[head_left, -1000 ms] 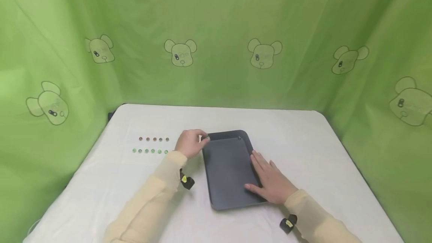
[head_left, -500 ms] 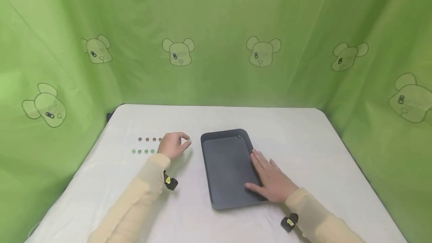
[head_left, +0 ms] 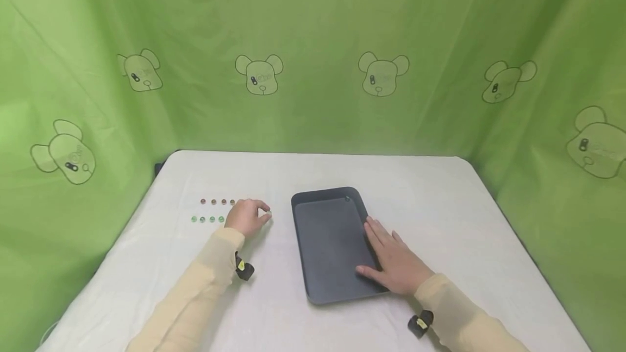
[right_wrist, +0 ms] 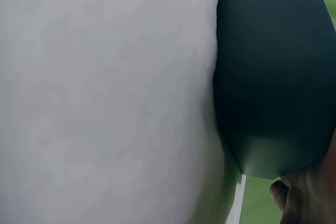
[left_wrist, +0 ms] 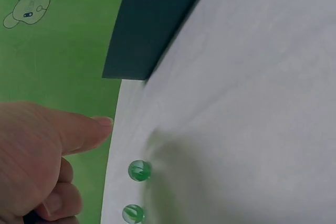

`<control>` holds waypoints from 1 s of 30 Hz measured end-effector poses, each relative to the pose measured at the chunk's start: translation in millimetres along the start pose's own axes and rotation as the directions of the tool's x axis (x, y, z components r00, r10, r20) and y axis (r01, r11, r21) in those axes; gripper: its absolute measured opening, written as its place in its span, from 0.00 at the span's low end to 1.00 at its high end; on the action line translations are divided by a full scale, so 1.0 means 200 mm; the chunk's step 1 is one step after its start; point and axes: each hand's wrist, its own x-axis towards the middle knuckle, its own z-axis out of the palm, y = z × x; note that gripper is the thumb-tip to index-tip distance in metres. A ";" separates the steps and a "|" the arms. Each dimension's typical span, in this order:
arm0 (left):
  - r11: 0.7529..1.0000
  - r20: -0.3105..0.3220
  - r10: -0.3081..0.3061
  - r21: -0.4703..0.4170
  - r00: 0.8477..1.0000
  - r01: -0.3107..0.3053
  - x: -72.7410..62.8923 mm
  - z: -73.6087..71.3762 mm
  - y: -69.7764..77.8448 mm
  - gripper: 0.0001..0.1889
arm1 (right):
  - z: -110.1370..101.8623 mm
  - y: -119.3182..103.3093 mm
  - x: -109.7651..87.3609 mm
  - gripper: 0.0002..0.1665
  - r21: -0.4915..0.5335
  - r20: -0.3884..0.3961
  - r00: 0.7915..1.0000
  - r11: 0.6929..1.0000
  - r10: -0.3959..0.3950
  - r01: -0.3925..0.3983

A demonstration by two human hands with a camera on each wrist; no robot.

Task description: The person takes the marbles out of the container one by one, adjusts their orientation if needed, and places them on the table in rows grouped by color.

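My left hand (head_left: 246,217) is left of the dark grey tray (head_left: 332,254), over the white tabletop. Its thumb and forefinger pinch a small pale green glass marble (head_left: 269,212), which the left wrist view hides behind the fingers. Inside the tray's far right corner lies one green marble (head_left: 348,198). My right hand (head_left: 398,265) rests with straight fingers along the tray's right wall, thumb over the inside. A row of reddish-brown marbles (head_left: 213,201) lies left of my left hand, with a row of green marbles (head_left: 212,219) in front of it. Two green marbles (left_wrist: 139,170) show near the hand in the left wrist view.
A white cloth (head_left: 440,194) covers the table. Green curtains (head_left: 318,118) printed with bear heads stand around its back and sides. The left hand partly hides the right ends of both marble rows.
My left hand has moved left from the tray's far left corner, bringing the pinched marble out over the cloth, then slightly nearer. The right hand and tray have stayed in place.
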 end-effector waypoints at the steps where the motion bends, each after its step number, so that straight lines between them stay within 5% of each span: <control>1: 1.000 0.006 -0.002 0.004 1.000 0.002 0.00 0.01 0.00 0.11 | 0.00 0.00 0.00 0.60 0.001 -0.006 1.000 1.000 0.000 0.000; 30: 0.998 0.067 -0.034 0.051 0.997 0.031 -0.02 0.10 0.01 0.09 | -0.01 -0.01 -0.01 0.60 0.023 -0.012 1.000 1.000 0.004 -0.004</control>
